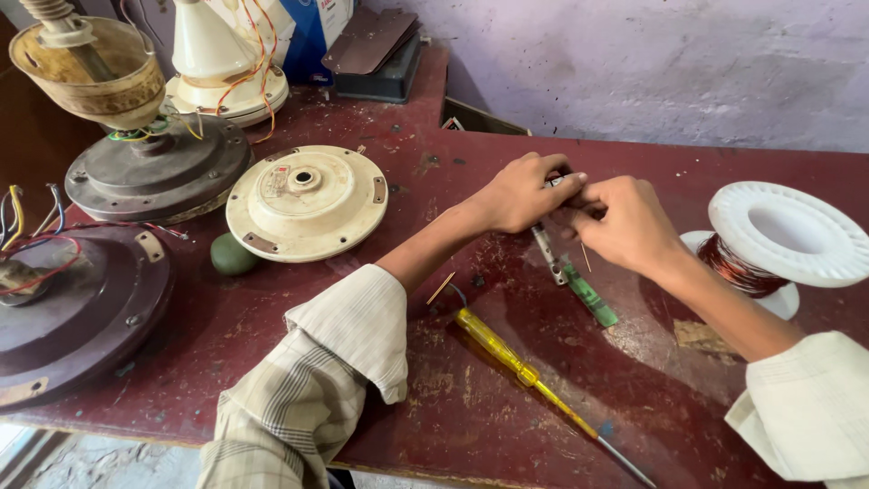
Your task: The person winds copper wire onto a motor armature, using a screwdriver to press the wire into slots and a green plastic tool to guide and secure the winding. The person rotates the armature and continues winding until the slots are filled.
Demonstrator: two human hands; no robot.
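Worn maroon bench (507, 398), left hand (520, 192) and right hand (625, 224), grips pinched together on a thin silvery metal strip (549, 254).

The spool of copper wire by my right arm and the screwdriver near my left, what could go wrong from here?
The right hand and left hand pinch a small part together. The right forearm lies close to the spool, so a sideways move might knock it over. The screwdriver lies near the table edge by the left sleeve and could get nudged off.
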